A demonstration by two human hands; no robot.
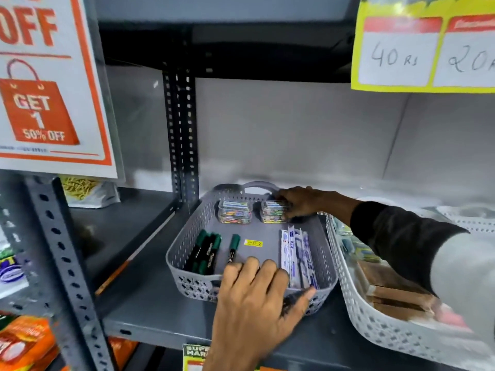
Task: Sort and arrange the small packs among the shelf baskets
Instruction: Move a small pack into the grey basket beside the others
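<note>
My right hand (297,203) is pinching a clear pack (273,211) (far corner); my left hand (257,293) is gripping the grey basket (179,253) rim.

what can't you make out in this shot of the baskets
Head view only:
- White basket: contents partly hidden by the right sleeve, motion-blurred and cut off at the right edge.
- Clear packs: label print too small; the right stack is partly covered by the right hand.
- Grey basket: front rim hidden by the left hand.
- Yellow sticker: text unreadable.
</note>
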